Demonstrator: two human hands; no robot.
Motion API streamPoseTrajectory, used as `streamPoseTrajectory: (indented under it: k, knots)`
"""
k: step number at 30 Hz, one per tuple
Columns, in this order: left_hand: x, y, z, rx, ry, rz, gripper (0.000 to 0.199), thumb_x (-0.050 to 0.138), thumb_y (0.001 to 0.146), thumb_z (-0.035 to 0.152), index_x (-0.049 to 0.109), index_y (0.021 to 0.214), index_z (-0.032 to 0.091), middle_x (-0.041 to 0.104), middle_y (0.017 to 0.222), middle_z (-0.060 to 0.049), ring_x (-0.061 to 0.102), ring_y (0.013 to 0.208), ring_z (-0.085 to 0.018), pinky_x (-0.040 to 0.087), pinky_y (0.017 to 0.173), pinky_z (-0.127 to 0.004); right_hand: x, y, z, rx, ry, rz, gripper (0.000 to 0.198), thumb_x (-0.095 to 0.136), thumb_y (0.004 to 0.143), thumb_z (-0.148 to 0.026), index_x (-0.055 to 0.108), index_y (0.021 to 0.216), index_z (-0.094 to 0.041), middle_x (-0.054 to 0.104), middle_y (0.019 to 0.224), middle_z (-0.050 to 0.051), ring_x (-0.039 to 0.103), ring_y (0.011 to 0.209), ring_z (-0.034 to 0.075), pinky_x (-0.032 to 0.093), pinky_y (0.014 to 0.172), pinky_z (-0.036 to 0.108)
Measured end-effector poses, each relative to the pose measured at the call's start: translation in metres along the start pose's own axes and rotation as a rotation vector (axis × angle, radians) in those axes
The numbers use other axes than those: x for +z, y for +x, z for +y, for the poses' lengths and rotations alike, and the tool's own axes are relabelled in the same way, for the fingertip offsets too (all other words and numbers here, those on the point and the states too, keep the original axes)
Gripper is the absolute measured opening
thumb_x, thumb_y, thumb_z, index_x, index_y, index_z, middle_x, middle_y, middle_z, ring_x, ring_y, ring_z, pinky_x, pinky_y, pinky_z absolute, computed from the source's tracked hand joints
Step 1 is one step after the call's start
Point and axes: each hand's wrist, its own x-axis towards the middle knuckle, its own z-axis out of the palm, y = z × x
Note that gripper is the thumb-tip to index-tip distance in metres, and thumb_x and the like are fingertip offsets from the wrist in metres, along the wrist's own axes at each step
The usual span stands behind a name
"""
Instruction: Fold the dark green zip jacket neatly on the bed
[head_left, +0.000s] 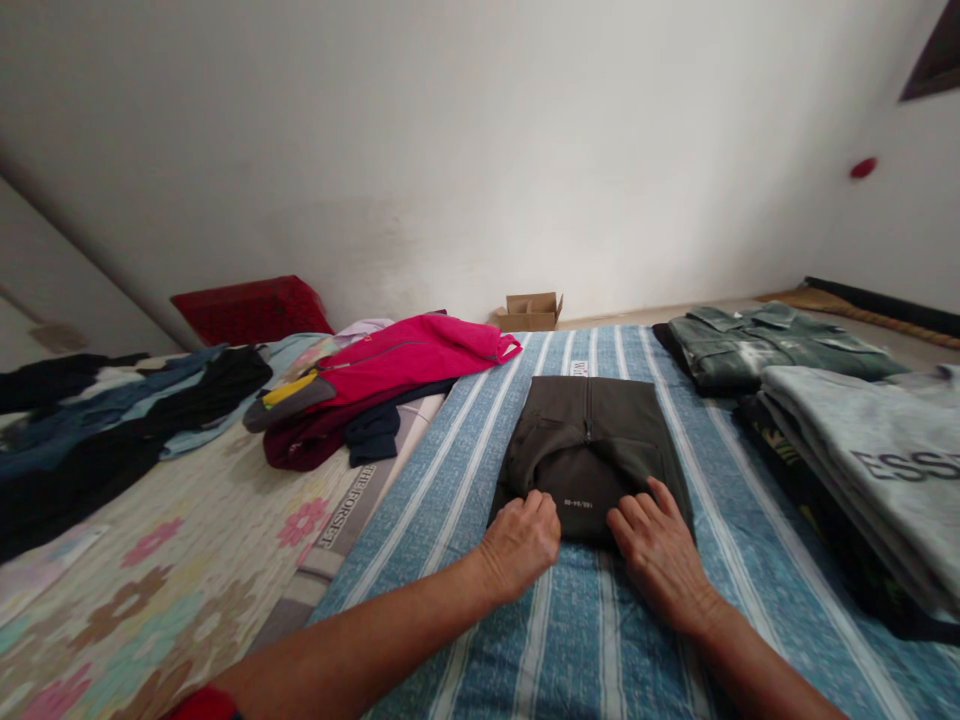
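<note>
A dark olive zip jacket lies folded into a rough rectangle on the blue striped sheet. Its front zipper runs down the middle, and the collar end nearest me is spread, showing small pale print inside. My left hand is closed on the near left corner of the collar opening. On the opposite side, my right hand pinches the near right edge, its index finger slightly raised. The fabric between both hands is drawn out flat.
Folded stacks stand at right: a grey printed sweatshirt and a green camouflage garment. Left are a pink jacket, dark trousers and a flowered mat. Against the wall sit a cardboard box and a red case.
</note>
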Motion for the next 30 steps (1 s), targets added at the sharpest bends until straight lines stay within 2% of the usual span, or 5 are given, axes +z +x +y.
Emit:
streamPoseTrajectory:
  k: [5, 10, 15, 21, 30]
  knots:
    - [-0.004, -0.002, 0.000, -0.013, 0.001, -0.041, 0.021, 0.042, 0.089, 0.008, 0.060, 0.100, 0.006, 0.059, 0.101, -0.015, 0.053, 0.092, -0.024, 0.045, 0.066, -0.033, 0.001, 0.000, -0.001, -0.001, -0.009, -0.013, 0.018, 0.053, 0.077, -0.004, 0.055, 0.068, -0.020, 0.049, 0.067, 0.001, 0.044, 0.070, 0.020, 0.025, 0.102, 0.046]
    - [-0.026, 0.000, 0.014, -0.122, -0.022, -0.114, 0.025, 0.042, 0.087, 0.006, 0.058, 0.105, 0.005, 0.058, 0.102, -0.015, 0.052, 0.091, -0.024, 0.044, 0.065, -0.034, 0.001, 0.000, -0.001, 0.006, -0.016, -0.008, 0.017, 0.056, 0.076, -0.004, 0.055, 0.068, -0.020, 0.049, 0.067, 0.001, 0.044, 0.070, 0.020, 0.025, 0.102, 0.046]
    - [-0.042, 0.016, 0.033, -0.139, -0.115, -0.020, 0.018, 0.041, 0.087, 0.011, 0.056, 0.098, 0.010, 0.056, 0.097, -0.011, 0.049, 0.089, -0.025, 0.041, 0.072, -0.040, 0.002, -0.001, 0.000, -0.002, -0.015, -0.007, 0.018, 0.054, 0.077, -0.004, 0.054, 0.068, -0.019, 0.049, 0.067, 0.001, 0.044, 0.070, 0.020, 0.025, 0.101, 0.047]
    - [-0.020, 0.037, 0.034, -0.065, -0.162, 0.064, 0.009, 0.046, 0.086, 0.013, 0.055, 0.084, 0.014, 0.054, 0.085, -0.006, 0.048, 0.085, -0.023, 0.038, 0.069, -0.037, 0.003, -0.002, 0.000, -0.016, -0.004, 0.028, 0.017, 0.050, 0.079, -0.005, 0.053, 0.071, -0.019, 0.048, 0.067, 0.000, 0.044, 0.070, 0.019, 0.025, 0.102, 0.047]
    - [0.004, 0.037, 0.029, 0.013, -0.147, 0.164, 0.015, 0.041, 0.090, 0.012, 0.051, 0.079, 0.016, 0.052, 0.079, -0.006, 0.048, 0.079, -0.021, 0.040, 0.064, -0.035, 0.003, -0.002, 0.000, -0.001, 0.007, 0.029, 0.022, 0.044, 0.082, -0.004, 0.052, 0.069, -0.020, 0.047, 0.066, 0.000, 0.043, 0.068, 0.018, 0.024, 0.103, 0.047]
